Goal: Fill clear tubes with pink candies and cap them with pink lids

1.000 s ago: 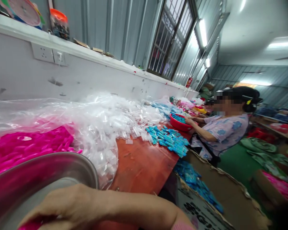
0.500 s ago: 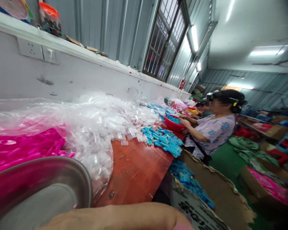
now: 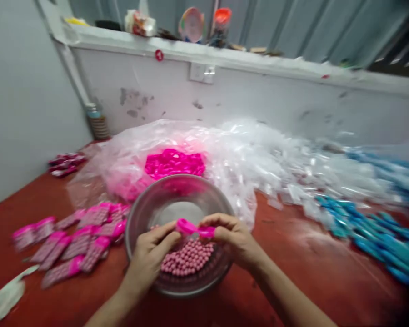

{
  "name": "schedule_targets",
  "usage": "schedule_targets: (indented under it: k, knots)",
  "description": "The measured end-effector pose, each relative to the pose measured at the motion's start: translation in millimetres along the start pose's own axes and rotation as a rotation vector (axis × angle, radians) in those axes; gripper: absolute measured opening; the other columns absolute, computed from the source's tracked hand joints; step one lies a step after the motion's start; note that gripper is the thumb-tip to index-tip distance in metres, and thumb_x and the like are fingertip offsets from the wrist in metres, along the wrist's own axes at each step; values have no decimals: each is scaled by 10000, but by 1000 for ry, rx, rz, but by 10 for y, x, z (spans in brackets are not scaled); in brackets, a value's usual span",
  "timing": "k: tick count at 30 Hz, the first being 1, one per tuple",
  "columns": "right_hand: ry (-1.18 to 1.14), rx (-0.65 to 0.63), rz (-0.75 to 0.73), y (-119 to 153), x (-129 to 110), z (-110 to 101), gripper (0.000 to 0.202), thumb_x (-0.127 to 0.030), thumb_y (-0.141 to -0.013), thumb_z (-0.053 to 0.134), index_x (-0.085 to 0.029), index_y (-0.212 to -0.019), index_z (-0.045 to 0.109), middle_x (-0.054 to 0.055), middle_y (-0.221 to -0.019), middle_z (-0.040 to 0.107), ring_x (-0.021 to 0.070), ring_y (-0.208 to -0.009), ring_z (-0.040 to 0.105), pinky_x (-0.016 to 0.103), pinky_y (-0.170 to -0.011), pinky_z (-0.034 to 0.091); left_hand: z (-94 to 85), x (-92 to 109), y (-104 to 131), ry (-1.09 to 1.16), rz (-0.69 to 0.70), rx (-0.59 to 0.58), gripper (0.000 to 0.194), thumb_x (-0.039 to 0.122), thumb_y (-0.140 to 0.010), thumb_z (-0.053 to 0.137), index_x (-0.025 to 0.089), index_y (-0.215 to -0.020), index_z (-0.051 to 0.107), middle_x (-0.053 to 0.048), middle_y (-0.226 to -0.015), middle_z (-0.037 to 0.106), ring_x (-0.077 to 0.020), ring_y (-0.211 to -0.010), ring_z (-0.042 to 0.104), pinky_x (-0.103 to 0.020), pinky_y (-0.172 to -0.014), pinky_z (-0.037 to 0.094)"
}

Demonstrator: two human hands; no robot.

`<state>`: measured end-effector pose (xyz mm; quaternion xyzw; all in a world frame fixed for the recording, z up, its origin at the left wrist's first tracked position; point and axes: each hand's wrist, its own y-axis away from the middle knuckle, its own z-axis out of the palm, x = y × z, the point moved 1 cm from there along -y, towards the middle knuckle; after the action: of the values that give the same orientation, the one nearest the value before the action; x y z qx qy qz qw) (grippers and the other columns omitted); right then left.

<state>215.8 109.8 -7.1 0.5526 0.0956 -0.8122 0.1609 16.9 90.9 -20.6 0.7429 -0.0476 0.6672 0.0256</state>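
Over a round metal bowl (image 3: 139, 213), my left hand (image 3: 153, 254) and my right hand (image 3: 236, 238) are close together, fingers closed. The left thumb and forefinger pinch a bright pink plastic piece (image 3: 186, 226) with an opening in it. Between my right fingers is another pink plastic piece (image 3: 206, 232); whether the two are joined is blurred. Below them, round pink beads (image 3: 187, 260) lie in the near part of the bowl. Behind it, more pink plastic pieces (image 3: 173, 163) are heaped in a clear plastic bag (image 3: 122, 141).
Left of the bowl lie several pink-capped packs of beads (image 3: 85, 240) and a whitish glove-like thing (image 3: 8, 293). Clear packets (image 3: 259, 154) are piled at the back, blue packs (image 3: 368, 231) at the right, on the red table (image 3: 286, 272). A jar (image 3: 97, 121) stands in the corner.
The view has swung left and down, from the long table with a co-worker to the bowl. Both my hands now show, holding pink plastic pieces; before, only a forearm showed.
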Motion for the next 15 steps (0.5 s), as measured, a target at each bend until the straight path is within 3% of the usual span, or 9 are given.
schedule_targets:
  k: [3, 6, 10, 15]
  knots:
    - [29, -13, 26, -54, 15, 24, 281, -379, -698, 713, -147, -853, 682, 51, -843, 664, 127, -751, 608, 236, -714, 471, 55, 61, 22, -20, 68, -111, 220, 311, -815, 577, 197, -956, 702, -7, -827, 693, -179, -838, 615, -217, -746, 467]
    - [-31, -118, 186, -68, 42, 148, 379, -460, -719, 674, -125, -897, 678, 77, -857, 656, 147, -788, 612, 280, -762, 478, 105, 84, 60, 26, 107, -154, 215, 237, -826, 564, 218, -995, 694, 3, -843, 696, -159, -807, 616, -203, -739, 452]
    - [-102, -98, 322, -57, 73, 255, 337, -392, -707, 704, -111, -890, 668, 54, -774, 643, 134, -706, 617, 308, -719, 511, 95, 50, 84, 34, 143, -143, 217, 210, -822, 571, 232, -1000, 693, 7, -847, 703, -153, -783, 623, -196, -719, 455]
    - [-138, -42, 333, -62, 131, 290, 267, -318, -659, 743, -102, -789, 656, 38, -698, 642, 126, -625, 618, 269, -635, 523, 69, 20, 106, -68, 209, -114, 184, 193, -825, 558, 205, -918, 716, -3, -775, 699, -170, -791, 633, -209, -724, 462]
